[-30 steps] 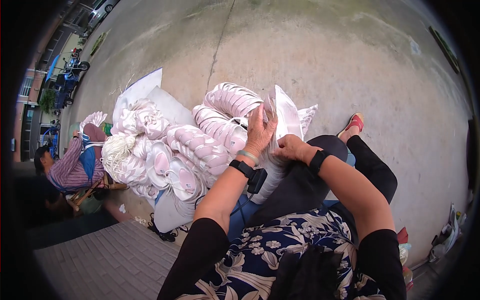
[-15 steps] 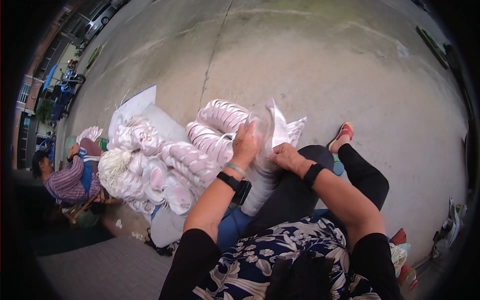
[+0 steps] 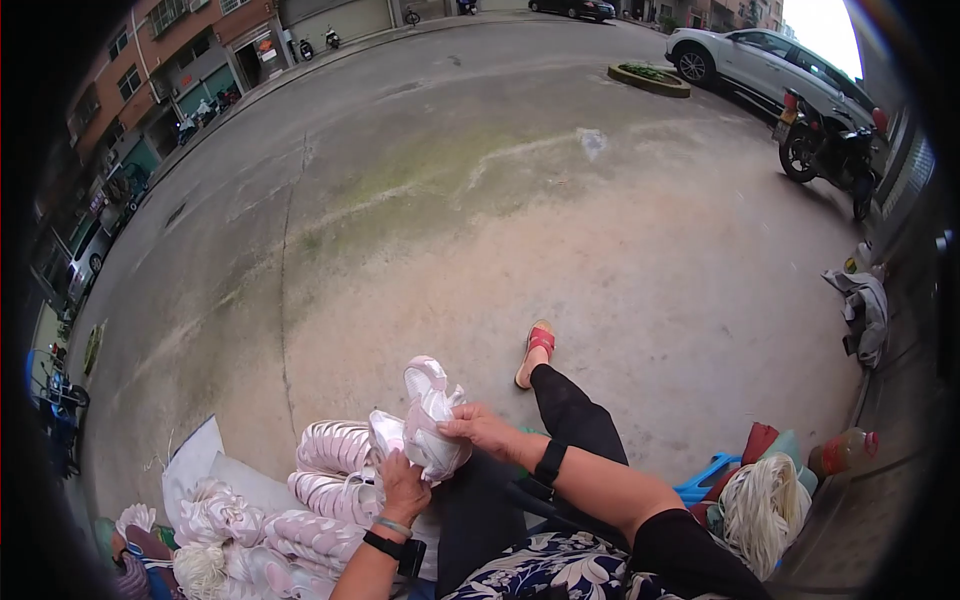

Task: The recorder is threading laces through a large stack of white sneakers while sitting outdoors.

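One upper (image 3: 432,440), likely light, soft, best held at its edge, I'm pinching in my right hand (image 3: 482,426); beside those fingers my left hand (image 3: 404,490) is resting curled, grip unclear.

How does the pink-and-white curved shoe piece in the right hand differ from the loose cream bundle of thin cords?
The pink-and-white curved shoe piece has broad surfaces; the loose cream bundle of thin cords has many strands. The shoe piece is held by the right hand; the bundle lies untouched. Both are pale.
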A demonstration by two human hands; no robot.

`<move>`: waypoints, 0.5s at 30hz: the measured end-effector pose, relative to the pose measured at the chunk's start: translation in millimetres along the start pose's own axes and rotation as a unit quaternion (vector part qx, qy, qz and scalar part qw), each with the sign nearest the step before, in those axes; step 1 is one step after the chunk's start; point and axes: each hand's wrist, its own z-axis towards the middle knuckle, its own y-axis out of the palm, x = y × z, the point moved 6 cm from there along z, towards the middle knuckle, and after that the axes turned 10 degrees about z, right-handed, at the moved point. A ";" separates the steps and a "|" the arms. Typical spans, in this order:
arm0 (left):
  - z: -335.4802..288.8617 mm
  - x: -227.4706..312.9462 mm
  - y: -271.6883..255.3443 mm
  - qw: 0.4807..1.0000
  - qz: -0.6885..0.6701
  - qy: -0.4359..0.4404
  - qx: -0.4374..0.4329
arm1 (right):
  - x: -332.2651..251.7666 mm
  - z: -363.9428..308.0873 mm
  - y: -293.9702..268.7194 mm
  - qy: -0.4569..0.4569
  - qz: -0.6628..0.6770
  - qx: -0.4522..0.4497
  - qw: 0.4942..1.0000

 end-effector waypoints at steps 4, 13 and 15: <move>-21.7 9.8 51.2 0.903 -0.376 -0.144 -0.147 | -8.7 0.2 -26.4 0.003 0.065 0.068 0.996; 3.9 15.2 -3.3 0.874 -0.452 -0.151 -0.099 | -35.9 -6.2 -77.0 -0.041 0.100 0.057 0.992; 9.3 12.7 -13.9 0.873 -0.442 -0.152 -0.138 | -41.3 -8.1 -83.8 -0.040 0.103 0.071 0.991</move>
